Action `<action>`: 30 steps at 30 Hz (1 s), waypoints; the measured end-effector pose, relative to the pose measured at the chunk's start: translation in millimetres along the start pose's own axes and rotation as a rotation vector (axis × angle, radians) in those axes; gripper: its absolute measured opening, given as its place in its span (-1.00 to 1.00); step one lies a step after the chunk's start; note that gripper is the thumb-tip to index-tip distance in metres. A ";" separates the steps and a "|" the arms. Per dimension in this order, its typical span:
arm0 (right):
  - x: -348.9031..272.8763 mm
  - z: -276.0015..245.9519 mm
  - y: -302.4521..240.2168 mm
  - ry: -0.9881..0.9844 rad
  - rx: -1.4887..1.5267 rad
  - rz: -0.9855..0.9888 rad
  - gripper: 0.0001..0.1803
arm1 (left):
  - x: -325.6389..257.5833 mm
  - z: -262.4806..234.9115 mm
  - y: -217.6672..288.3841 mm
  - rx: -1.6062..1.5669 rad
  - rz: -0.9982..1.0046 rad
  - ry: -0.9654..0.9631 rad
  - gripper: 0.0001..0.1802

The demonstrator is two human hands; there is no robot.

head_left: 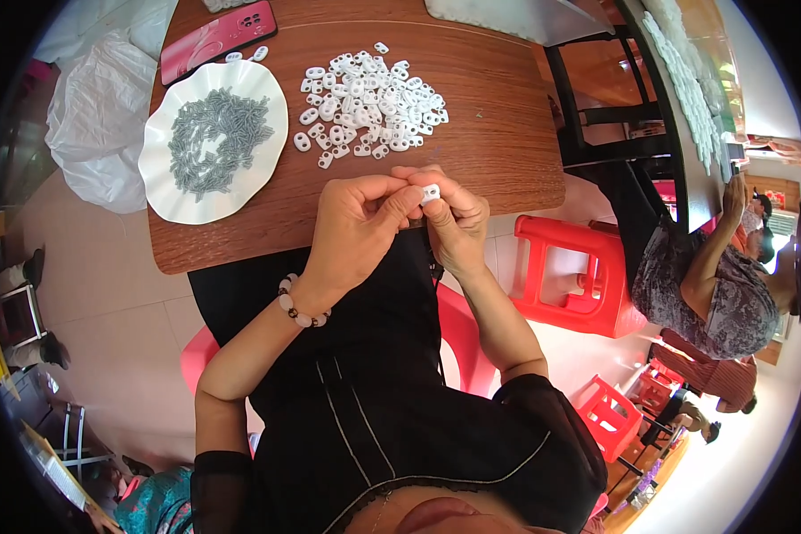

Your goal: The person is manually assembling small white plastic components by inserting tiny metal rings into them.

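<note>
Both hands meet just over the near edge of the brown table (240,240). Between the fingertips is a small white two-hole plastic piece (431,191) that looks like a cord lock. My left hand (358,230) is closed in a pinch at its left side. My right hand (458,227) holds the piece between thumb and fingers. Whether the left fingertips also hold a tiny part is hidden. Beyond the hands lies a loose pile of the same white pieces (369,98). To the left, a wavy-rimmed white dish (158,165) holds many thin grey pieces resembling small springs (209,147).
A pink phone (218,43) lies behind the dish, with a few white pieces nearby. A white plastic bag (98,116) is left of the table. Red plastic stools (587,276) stand at right. Another person (721,285) works at the table (685,98) on the right.
</note>
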State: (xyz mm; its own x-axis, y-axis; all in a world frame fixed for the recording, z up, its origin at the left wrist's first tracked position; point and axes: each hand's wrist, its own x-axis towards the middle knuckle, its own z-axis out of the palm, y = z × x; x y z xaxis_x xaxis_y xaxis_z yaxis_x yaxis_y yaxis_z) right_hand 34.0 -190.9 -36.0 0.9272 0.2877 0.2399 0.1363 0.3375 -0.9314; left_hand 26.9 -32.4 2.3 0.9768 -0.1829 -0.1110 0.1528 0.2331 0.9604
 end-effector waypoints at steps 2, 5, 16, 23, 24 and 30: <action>1.0 1.8 -0.3 -0.003 -0.034 -0.024 -0.58 | -0.2 -0.7 -0.1 -0.006 0.004 0.014 -0.78; 1.9 4.3 -3.6 -0.014 -0.011 -0.002 -0.53 | -1.5 -1.4 1.0 0.001 0.014 -0.001 -0.81; 2.5 1.6 1.9 -0.023 -0.024 -0.033 -0.55 | -0.8 -0.8 -4.3 -0.021 0.010 0.015 -0.81; -0.6 0.5 6.7 0.031 -0.013 -0.067 -0.62 | -0.3 2.3 -7.7 0.023 0.008 0.008 -0.81; -0.7 0.2 6.2 0.031 -0.013 -0.066 -0.62 | -0.2 2.4 -8.1 0.023 0.007 0.008 -0.81; -0.3 1.2 4.0 -0.009 -0.020 -0.038 -0.56 | -1.6 2.0 -4.8 -0.022 0.016 0.039 -0.81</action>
State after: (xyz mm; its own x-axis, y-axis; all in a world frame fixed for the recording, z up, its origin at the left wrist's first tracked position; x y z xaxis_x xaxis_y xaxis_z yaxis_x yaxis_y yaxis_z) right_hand 33.8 -188.6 -39.5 0.9180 0.2834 0.2773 0.1781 0.3302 -0.9269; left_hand 24.3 -35.1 -1.7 0.9842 -0.1420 -0.1056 0.1396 0.2566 0.9564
